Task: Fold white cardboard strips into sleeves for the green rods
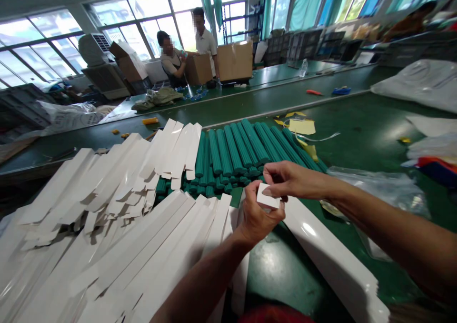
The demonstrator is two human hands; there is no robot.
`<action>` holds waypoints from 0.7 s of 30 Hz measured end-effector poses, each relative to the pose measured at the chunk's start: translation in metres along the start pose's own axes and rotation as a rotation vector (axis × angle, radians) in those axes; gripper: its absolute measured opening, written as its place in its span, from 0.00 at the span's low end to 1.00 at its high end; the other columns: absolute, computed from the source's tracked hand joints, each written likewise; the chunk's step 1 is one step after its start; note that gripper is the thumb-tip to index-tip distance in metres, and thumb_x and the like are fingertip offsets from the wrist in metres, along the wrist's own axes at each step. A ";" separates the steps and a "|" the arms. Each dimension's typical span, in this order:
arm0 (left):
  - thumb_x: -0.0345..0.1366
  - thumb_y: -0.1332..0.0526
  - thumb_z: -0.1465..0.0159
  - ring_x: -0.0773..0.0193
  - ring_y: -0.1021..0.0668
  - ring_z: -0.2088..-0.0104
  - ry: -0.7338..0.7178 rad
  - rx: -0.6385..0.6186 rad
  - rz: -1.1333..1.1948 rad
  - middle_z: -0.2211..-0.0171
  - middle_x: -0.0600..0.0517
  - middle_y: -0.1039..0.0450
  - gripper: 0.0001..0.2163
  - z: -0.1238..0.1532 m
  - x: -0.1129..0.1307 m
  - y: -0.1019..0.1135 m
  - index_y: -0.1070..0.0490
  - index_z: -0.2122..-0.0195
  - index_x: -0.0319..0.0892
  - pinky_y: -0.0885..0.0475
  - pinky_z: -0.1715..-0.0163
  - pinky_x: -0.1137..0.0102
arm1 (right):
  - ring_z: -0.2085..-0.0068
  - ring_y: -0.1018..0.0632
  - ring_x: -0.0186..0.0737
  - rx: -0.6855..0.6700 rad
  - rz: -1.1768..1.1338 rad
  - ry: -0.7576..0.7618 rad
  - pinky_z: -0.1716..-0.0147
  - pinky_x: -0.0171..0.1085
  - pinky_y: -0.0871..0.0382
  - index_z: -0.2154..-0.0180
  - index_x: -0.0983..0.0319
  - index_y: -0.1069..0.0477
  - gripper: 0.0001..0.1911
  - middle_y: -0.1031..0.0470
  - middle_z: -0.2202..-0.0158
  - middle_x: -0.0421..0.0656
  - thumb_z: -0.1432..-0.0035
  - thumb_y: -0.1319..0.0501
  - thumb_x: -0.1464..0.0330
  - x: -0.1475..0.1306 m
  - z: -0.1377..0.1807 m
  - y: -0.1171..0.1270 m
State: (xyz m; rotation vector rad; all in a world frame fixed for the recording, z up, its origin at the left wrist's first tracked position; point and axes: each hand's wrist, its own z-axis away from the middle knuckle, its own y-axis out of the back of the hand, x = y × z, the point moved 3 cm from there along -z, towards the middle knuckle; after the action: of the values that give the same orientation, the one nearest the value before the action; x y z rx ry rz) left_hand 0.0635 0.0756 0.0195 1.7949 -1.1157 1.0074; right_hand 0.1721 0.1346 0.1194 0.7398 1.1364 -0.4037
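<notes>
My left hand (262, 218) is wrapped round a narrow white carton (267, 200), whose square end faces me. Fingers of my right hand (285, 180) press on that closed end, with the thumb lying across it. Just beyond my hands lies a stack of ribbed green rods (232, 151). Many flat white cartons (143, 261) are heaped to the left, some with their end flaps sticking out. A long white carton (328, 256) lies on the table below my right forearm. The far length of the held carton is hidden behind my hands.
Clear plastic bags (378, 189) lie to the right on the green table (285, 275). A yellow paper (302, 126) rests behind the rods. Farther back stand cardboard boxes (234, 61), a bottle (303, 68) and two people, one in a white shirt (206, 44).
</notes>
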 end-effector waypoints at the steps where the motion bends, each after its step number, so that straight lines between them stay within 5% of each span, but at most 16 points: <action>1: 0.35 0.31 0.50 0.59 0.19 0.64 0.020 0.012 0.008 0.60 0.48 0.24 0.27 -0.002 0.002 0.000 0.40 0.50 0.43 0.22 0.65 0.66 | 0.78 0.30 0.31 0.035 -0.050 0.013 0.80 0.29 0.37 0.73 0.61 0.38 0.20 0.34 0.80 0.35 0.51 0.31 0.57 0.002 0.002 0.003; 5: 0.38 0.33 0.47 0.61 0.20 0.68 0.137 0.044 -0.001 0.65 0.48 0.23 0.22 -0.025 0.014 0.006 0.37 0.53 0.41 0.25 0.69 0.69 | 0.80 0.32 0.31 0.397 -0.272 0.088 0.78 0.34 0.33 0.72 0.60 0.39 0.23 0.36 0.79 0.34 0.45 0.38 0.48 0.041 0.015 0.021; 8: 0.41 0.32 0.46 0.58 0.20 0.67 0.207 -0.050 -0.196 0.67 0.47 0.23 0.20 -0.045 0.012 0.008 0.34 0.56 0.41 0.27 0.68 0.68 | 0.78 0.30 0.36 0.622 0.113 -0.124 0.77 0.36 0.33 0.73 0.60 0.40 0.21 0.35 0.78 0.37 0.42 0.41 0.50 0.112 0.031 0.014; 11: 0.45 0.31 0.46 0.55 0.20 0.65 0.250 -0.225 -0.444 0.68 0.45 0.22 0.19 -0.050 -0.010 -0.003 0.31 0.59 0.40 0.27 0.66 0.66 | 0.61 0.22 0.50 0.598 0.794 -0.444 0.65 0.42 0.30 0.66 0.64 0.34 0.16 0.26 0.63 0.52 0.42 0.37 0.56 0.188 0.047 -0.021; 13: 0.44 0.29 0.47 0.51 0.20 0.59 0.253 -0.277 -0.553 0.61 0.40 0.23 0.23 -0.043 -0.027 -0.013 0.31 0.55 0.36 0.27 0.61 0.63 | 0.54 0.24 0.62 0.606 0.879 -0.546 0.61 0.48 0.30 0.63 0.68 0.32 0.17 0.28 0.57 0.61 0.48 0.31 0.63 0.225 0.056 -0.045; 16: 0.32 0.29 0.48 0.43 0.28 0.45 0.221 -0.220 -0.674 0.44 0.33 0.33 0.33 -0.028 -0.044 -0.023 0.39 0.42 0.34 0.32 0.49 0.53 | 0.54 0.25 0.65 0.613 0.879 -0.624 0.60 0.50 0.32 0.60 0.70 0.32 0.22 0.29 0.57 0.63 0.53 0.28 0.65 0.256 0.062 -0.061; 18: 0.28 0.32 0.45 0.41 0.35 0.39 0.178 -0.193 -0.688 0.38 0.35 0.39 0.33 -0.018 -0.049 -0.027 0.41 0.39 0.38 0.39 0.43 0.47 | 0.56 0.23 0.62 0.618 0.860 -0.667 0.61 0.47 0.32 0.58 0.71 0.32 0.24 0.29 0.57 0.63 0.52 0.29 0.64 0.265 0.063 -0.054; 21: 0.27 0.34 0.43 0.45 0.37 0.37 0.226 -0.258 -0.454 0.40 0.40 0.36 0.27 -0.008 -0.054 -0.034 0.36 0.42 0.42 0.44 0.39 0.49 | 0.61 0.22 0.57 0.597 0.794 -0.692 0.66 0.43 0.32 0.59 0.70 0.32 0.20 0.26 0.61 0.60 0.49 0.32 0.63 0.268 0.061 -0.032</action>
State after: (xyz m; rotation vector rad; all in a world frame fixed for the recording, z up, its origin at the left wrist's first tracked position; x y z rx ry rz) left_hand 0.0771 0.1102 -0.0327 1.5804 -0.6257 0.7317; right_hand 0.2961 0.0882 -0.1235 1.3608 0.0076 -0.2730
